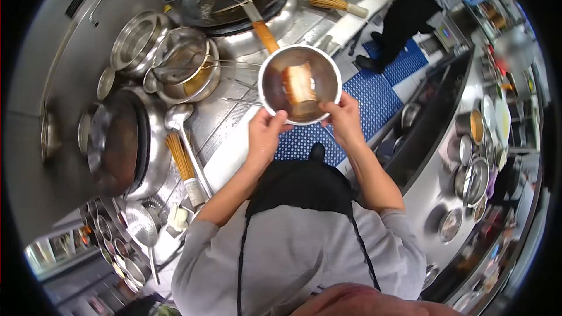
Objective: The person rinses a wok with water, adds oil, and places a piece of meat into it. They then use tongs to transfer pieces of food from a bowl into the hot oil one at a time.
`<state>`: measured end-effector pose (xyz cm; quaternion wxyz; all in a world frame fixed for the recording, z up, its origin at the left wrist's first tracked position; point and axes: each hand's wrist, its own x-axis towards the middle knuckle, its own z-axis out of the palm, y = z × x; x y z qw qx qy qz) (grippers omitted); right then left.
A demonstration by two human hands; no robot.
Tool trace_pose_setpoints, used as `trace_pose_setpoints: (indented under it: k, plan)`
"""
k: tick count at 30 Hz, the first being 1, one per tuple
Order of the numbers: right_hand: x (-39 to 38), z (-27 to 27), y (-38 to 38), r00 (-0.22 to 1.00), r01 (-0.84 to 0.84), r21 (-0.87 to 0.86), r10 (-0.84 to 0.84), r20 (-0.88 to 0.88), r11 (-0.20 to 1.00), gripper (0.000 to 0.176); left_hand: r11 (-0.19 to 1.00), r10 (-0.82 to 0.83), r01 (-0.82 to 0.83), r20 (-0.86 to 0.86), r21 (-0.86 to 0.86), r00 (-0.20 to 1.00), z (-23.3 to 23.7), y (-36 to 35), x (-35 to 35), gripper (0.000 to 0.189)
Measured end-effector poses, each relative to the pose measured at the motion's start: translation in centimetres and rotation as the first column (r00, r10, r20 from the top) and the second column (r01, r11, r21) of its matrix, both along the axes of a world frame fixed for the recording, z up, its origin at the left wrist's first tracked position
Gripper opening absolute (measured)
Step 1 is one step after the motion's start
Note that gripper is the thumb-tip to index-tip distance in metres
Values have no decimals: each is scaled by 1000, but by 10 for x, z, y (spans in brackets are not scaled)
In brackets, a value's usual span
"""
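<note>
Both hands grip round steel bowl (300, 84) at near rim, left hand (264, 134), right hand (344, 118); inside, pale-and-brown layered slab (298, 86), shiny wet bottom

The near rim of the steel bowl (270, 90) disappears under the left hand (264, 133) and right hand (345, 118), whose fingers beneath it are hidden. The pale block (298, 85) inside is too blurred to identify. The top edge cuts off a co-worker (410, 11) above the chest. The contents of the small tins (111, 240) are too small to tell.
</note>
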<state>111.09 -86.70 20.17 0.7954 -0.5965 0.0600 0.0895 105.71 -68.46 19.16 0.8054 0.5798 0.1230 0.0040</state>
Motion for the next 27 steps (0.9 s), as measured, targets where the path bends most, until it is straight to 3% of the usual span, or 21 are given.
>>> trace_pose_setpoints:
  k: [2,3,5,6,7,10,13,21,24,27]
  plan:
    - [16,13,29,978,-209,48,209,13,977,24,976,216,-215,23,-22,976,0,33,-1,13]
    - [34,4,37,945,-327,48,327,-1,944,35,948,317,-317,32,0,948,-3,55,1,10]
    - [79,-3,61,908,-260,-240,321,268,935,36,902,427,-430,79,25,901,7,95,0,6]
    - [106,-8,71,851,-130,-558,381,361,820,36,874,484,-486,95,-4,870,17,105,1,9]
    - [131,-13,82,776,64,-785,463,428,617,39,843,537,-537,115,-35,836,26,117,4,16]
    - [165,-32,126,815,79,-938,520,255,337,58,796,595,-604,132,35,793,27,164,6,22]
    - [180,-40,153,884,37,-985,455,111,168,74,761,631,-645,157,65,760,43,190,9,23]
    - [205,17,140,877,208,-925,358,320,317,50,728,629,-663,218,174,747,62,247,30,24]
    - [189,50,124,930,66,-852,278,242,519,42,714,614,-656,234,242,754,65,256,51,25]
    - [194,68,111,937,-40,-810,303,173,586,40,678,580,-639,270,362,769,69,258,77,23]
